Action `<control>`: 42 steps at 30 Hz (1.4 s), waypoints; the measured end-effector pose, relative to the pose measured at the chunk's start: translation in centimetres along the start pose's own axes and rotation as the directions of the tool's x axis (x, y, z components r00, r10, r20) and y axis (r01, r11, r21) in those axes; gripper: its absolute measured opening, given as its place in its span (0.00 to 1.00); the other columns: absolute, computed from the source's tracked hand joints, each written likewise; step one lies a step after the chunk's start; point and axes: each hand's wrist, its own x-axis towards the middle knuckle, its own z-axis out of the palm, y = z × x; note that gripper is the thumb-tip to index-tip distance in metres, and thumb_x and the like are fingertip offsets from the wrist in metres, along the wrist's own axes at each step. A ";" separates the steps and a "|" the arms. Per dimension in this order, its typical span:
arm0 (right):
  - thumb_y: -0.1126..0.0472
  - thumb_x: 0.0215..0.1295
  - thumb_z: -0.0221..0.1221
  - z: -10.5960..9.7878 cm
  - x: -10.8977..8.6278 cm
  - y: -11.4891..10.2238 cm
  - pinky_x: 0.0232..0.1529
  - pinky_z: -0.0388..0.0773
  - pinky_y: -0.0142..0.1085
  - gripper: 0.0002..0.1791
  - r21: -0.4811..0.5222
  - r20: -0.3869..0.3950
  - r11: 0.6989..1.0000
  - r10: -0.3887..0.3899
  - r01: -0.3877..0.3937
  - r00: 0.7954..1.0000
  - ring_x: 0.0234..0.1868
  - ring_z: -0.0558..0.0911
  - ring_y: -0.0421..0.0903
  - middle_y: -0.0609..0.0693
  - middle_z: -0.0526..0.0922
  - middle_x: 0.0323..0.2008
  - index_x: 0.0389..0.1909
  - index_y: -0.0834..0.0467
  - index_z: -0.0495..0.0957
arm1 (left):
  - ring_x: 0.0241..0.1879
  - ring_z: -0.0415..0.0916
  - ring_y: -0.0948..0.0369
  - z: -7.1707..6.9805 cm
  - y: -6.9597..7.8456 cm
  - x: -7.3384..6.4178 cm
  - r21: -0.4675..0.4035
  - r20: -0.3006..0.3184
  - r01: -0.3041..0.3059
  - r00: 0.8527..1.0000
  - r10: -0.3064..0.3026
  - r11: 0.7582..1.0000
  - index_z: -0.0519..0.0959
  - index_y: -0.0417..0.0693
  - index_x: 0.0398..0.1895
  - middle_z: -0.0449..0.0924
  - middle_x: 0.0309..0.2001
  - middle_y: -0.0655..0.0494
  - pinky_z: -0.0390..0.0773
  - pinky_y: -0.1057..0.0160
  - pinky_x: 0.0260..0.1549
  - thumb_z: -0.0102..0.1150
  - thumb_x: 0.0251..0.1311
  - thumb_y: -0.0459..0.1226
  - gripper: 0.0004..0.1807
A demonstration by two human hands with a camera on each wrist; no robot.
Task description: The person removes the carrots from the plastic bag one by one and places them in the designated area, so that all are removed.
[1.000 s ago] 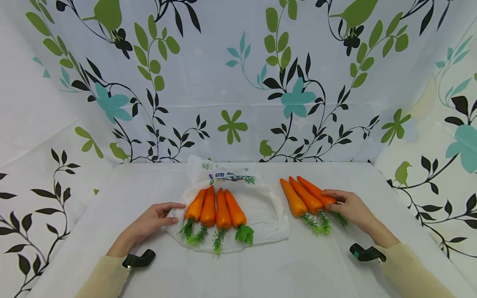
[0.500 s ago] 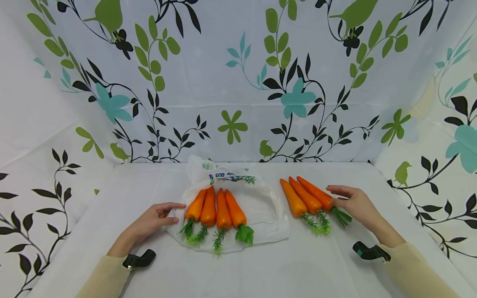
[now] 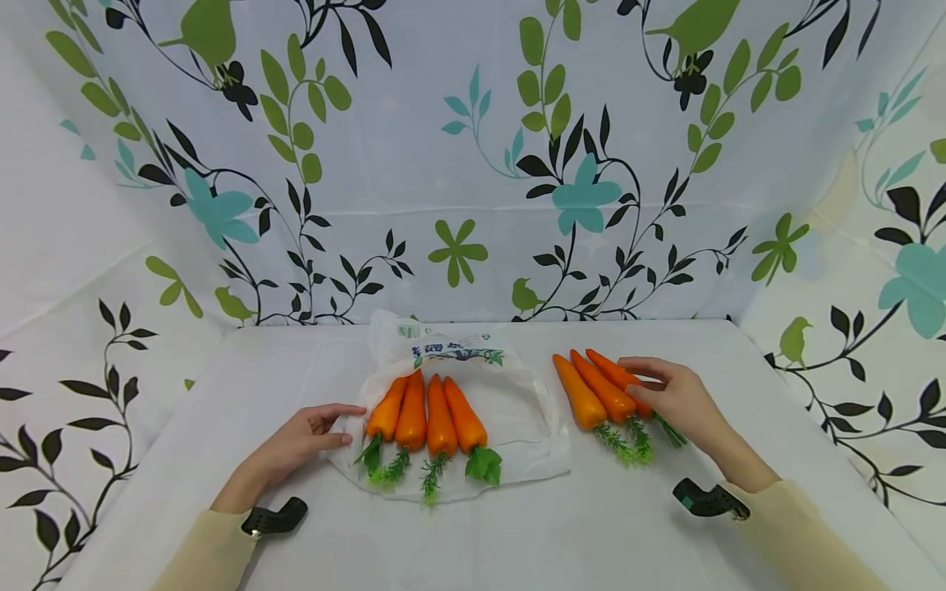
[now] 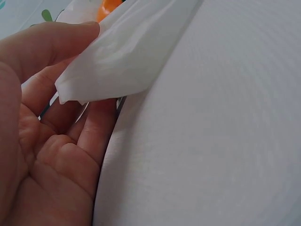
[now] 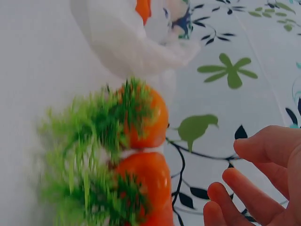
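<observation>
Head view: my left hand [image 3: 296, 439] probably steadies the plastic bag [image 3: 521, 402], whether pinching I cannot tell; my right hand [image 3: 674, 400], fingers parted, straddles the rightmost carrot [image 3: 608, 369] outside it, perhaps for control.

Head camera looks forward and down; both close wrist views share the bag [image 3: 521, 410].

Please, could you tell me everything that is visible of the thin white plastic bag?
The thin white plastic bag looks like soft film, crumpled, with blue and green printing near its far end. It lies spread out on the flat white tabletop. Four smooth orange carrots with green tops lie side by side, mostly on its left half; whether they are inside it or on top, I cannot tell. The person's left hand has its left edge between thumb and fingers.
</observation>
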 end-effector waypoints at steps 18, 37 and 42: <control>0.71 0.61 0.64 5.8 0.1 -4.6 0.52 0.77 0.52 0.20 0.004 0.017 0.981 -0.193 0.193 0.981 0.55 0.79 0.57 0.50 0.83 0.53 0.54 0.57 0.83 | 0.52 0.62 0.52 0.1 -0.2 0.1 0.036 -0.011 -0.021 1.000 0.021 0.999 0.79 0.47 0.60 0.73 0.62 0.46 0.63 0.65 0.49 0.66 0.62 0.41 0.23; 0.69 0.64 0.64 9.8 1.3 -7.0 0.50 0.79 0.42 0.19 0.104 0.165 0.964 -0.261 0.246 0.951 0.54 0.80 0.56 0.52 0.83 0.53 0.56 0.60 0.81 | 0.52 0.61 0.50 0.1 0.0 0.0 0.037 -0.012 -0.013 1.000 0.014 0.999 0.79 0.47 0.61 0.73 0.60 0.46 0.62 0.63 0.46 0.66 0.63 0.40 0.23; 0.68 0.65 0.63 11.0 1.8 -7.1 0.52 0.78 0.43 0.18 0.120 0.206 0.966 -0.252 0.231 0.946 0.55 0.80 0.56 0.55 0.83 0.53 0.56 0.59 0.81 | 0.52 0.61 0.50 0.1 0.0 0.0 0.029 -0.013 -0.008 1.000 0.008 1.000 0.79 0.48 0.61 0.72 0.62 0.46 0.63 0.64 0.47 0.66 0.62 0.40 0.23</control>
